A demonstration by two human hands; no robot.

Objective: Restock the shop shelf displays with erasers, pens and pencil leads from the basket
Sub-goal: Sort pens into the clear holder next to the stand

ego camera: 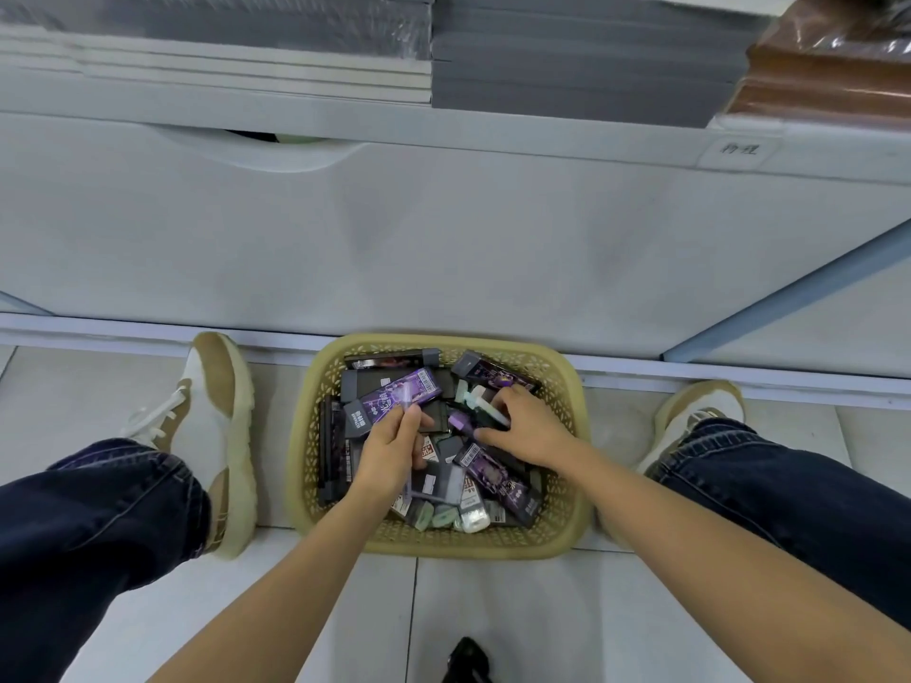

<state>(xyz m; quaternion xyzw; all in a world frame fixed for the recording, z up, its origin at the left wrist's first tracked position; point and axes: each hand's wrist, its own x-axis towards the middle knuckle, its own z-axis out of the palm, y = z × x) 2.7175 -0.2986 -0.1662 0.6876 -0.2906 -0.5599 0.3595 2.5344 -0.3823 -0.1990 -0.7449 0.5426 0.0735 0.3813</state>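
A tan plastic basket (567,372) stands on the floor between my feet, filled with purple and black stationery boxes and small pale green erasers (438,516). My left hand (392,443) is inside it and pinches a thin translucent purple pen (405,401) that lies over a purple box (394,396). My right hand (522,428) reaches into the right half with its fingers curled over pale green and purple pens (485,409). Whether it grips any of them is hidden.
The white base panel of a shop shelf (443,229) rises just behind the basket. Stacked grey and white pads (567,56) lie on the shelf above. My shoes (212,416) and knees flank the basket on the tiled floor (493,608).
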